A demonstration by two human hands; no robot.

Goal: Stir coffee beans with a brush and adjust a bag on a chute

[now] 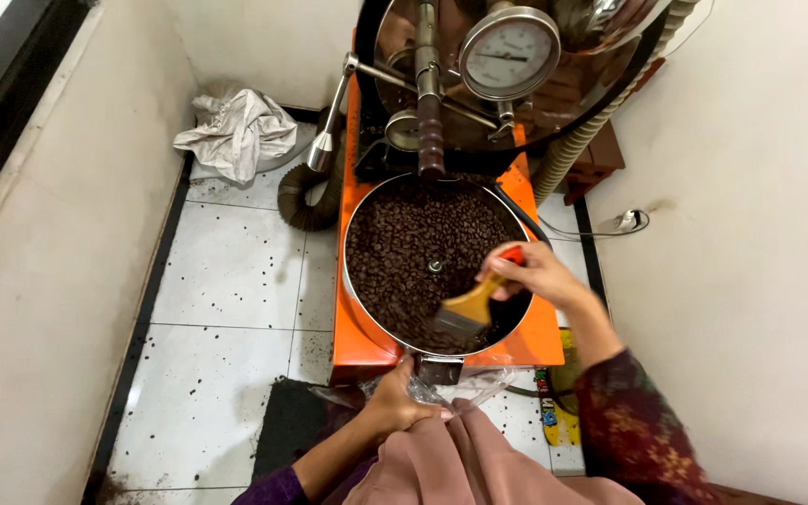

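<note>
A paint-type brush [468,309] w/ wooden handle is being gripped by the right hand [533,271], fingers clenched round the handle's upper end; bristles are being held down at approx. 5 o'clock inside the round metal cooling tray [359,309], just over or touching the roasted coffee beans [413,248] (contact can't be told for certain). The tray is being carried on the orange roaster base [544,341]; a small hub is showing at its centre.

The left hand [399,402] is being held below the tray's 6 o'clock edge, closed on a crumpled clear plastic bag [479,383] just beside the dark chute there.

Handling, as judged: the brush is prob. light and stiff in the handle, soft and springy at the bristles; best taken mid-to-upper handle, as is being done now, away from the ferrule. The beans are loose, light, brittle, apt to roll and scatter; some are already lying on the white tiled floor [226,281] at 9 o'clock. The bag is thin, limp, slippery, so its mouth is prob. needing to be pinched by the rim.

At 12 o'clock, the drum front w/ a round dial gauge [509,54] is being seen; at 11 o'clock, a crumpled white cloth [236,131] and a ribbed hose [306,201].
</note>
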